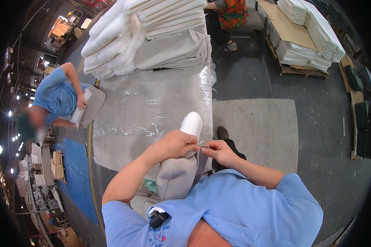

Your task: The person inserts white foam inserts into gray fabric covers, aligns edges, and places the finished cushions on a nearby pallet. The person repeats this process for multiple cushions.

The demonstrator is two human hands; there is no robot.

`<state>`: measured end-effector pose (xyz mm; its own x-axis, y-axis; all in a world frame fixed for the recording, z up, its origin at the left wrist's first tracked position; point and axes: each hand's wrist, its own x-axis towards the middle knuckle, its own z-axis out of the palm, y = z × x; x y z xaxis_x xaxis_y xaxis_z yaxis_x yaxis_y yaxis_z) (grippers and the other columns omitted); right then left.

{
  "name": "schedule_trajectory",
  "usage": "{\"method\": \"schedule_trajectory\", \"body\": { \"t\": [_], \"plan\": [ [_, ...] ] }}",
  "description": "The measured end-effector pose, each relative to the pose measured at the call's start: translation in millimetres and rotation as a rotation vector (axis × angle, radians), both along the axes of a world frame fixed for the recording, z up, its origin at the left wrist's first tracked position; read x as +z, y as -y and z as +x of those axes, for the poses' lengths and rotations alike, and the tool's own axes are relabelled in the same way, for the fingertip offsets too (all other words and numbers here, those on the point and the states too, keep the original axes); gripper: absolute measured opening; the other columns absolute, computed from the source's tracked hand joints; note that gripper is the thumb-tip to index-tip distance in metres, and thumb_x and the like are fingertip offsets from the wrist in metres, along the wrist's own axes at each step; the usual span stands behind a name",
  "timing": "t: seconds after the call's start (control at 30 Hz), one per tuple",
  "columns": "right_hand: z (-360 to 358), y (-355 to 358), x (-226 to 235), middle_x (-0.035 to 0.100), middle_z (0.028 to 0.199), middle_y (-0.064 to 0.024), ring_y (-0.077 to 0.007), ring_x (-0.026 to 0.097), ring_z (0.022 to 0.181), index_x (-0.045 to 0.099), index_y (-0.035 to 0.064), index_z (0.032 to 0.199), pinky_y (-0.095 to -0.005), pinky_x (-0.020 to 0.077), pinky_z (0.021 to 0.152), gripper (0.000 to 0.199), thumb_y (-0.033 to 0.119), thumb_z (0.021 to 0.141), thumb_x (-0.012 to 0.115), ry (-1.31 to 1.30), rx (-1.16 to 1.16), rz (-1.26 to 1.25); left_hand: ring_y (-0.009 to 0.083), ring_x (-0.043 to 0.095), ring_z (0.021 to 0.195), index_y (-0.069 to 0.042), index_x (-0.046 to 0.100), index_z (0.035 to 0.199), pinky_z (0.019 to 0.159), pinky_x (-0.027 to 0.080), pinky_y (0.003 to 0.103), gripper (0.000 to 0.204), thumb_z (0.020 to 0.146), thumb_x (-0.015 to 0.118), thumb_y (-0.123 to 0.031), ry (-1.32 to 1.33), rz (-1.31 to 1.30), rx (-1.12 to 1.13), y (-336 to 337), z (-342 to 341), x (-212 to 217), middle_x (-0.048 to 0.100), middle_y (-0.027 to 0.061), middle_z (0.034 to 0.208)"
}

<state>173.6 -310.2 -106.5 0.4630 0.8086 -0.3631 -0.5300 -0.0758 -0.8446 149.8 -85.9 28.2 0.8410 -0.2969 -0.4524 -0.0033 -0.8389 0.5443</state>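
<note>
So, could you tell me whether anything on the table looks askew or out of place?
Nothing is spilled or damaged. The only oddity: the white foam pad pokes out of the grey cover that the left hand and right hand grip.

Floor: dark grey concrete point(317, 136), with a paler grey mat point(259, 131) at centre right.
Table: long, wrapped in shiny clear plastic point(152, 103), running up the middle of the frame.
Stacks: white and beige cushions point(152, 37) piled at the table's far end, top centre.
Pallet: wooden point(292, 70), upper right, bearing a brown board point(288, 29) and white folded stacks point(317, 33).
Blue sheet: lower left on the floor point(76, 168).
Light: small bright lamps point(9, 113) along the left rim; a lit opening point(59, 26) upper left.
</note>
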Motion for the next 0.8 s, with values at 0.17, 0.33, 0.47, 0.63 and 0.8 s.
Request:
{"method": "schedule_trajectory", "body": {
  "t": [0.17, 0.33, 0.47, 0.63, 0.8],
  "plan": [
    [-4, 1, -16, 0.066, 0.092, 0.0044, -0.0061, 0.055, 0.086, 0.074, 0.0049, 0.112, -0.0276, 0.0481, 0.077, 0.025, 0.028, 0.105, 0.070, 0.130, -0.024, 0.144, 0.0375, 0.070, 0.079, -0.008, 0.077, 0.095, 0.073, 0.054, 0.044, 0.028, 0.092, 0.077, -0.036, -0.124, -0.088, -0.003, -1, 9, 11, 0.073, 0.0178, 0.084],
    [-2, 1, -13, 0.068, 0.104, 0.0071, -0.0070, 0.058, 0.095, 0.072, 0.0032, 0.117, -0.0271, 0.0502, 0.085, 0.025, 0.026, 0.107, 0.067, -0.035, 0.173, 0.225, 0.0319, 0.070, 0.078, -0.005, 0.076, 0.096, 0.072, 0.053, 0.041, 0.029, 0.093, 0.078, -0.034, -0.052, -0.180, -0.016, -8, 6, -1, 0.073, 0.0158, 0.085],
    [6, 1, -6, 0.068, 0.088, 0.0002, -0.0104, 0.058, 0.084, 0.075, 0.0051, 0.115, -0.0286, 0.0494, 0.079, 0.030, 0.033, 0.105, 0.069, 0.222, 0.151, 0.040, 0.0352, 0.070, 0.080, -0.006, 0.074, 0.099, 0.074, 0.055, 0.042, 0.034, 0.096, 0.074, -0.040, -0.149, -0.049, -0.078, -7, 15, 4, 0.072, 0.0178, 0.086],
    [7, 1, 19, 0.066, 0.118, -0.0163, -0.0292, 0.061, 0.112, 0.075, 0.0052, 0.102, -0.0422, 0.0488, 0.098, 0.024, 0.028, 0.101, 0.070, 0.883, 0.013, -0.035, 0.0405, 0.071, 0.083, -0.007, 0.072, 0.101, 0.077, 0.056, 0.046, 0.037, 0.099, 0.069, -0.044, -0.230, 0.116, -0.218, -8, 18, 3, 0.072, 0.0188, 0.086],
    [26, -3, 22, 0.044, 0.154, -0.0223, -0.0443, 0.041, 0.143, 0.075, 0.0051, 0.097, -0.0548, 0.0374, 0.114, 0.025, 0.029, 0.101, 0.069, 1.172, -0.019, -0.140, 0.0394, 0.070, 0.102, -0.013, 0.074, 0.098, 0.085, 0.056, 0.049, 0.030, 0.095, 0.073, -0.042, 0.053, 0.239, -0.263, -5, 17, -3, 0.072, 0.0173, 0.113]
  ]
}}
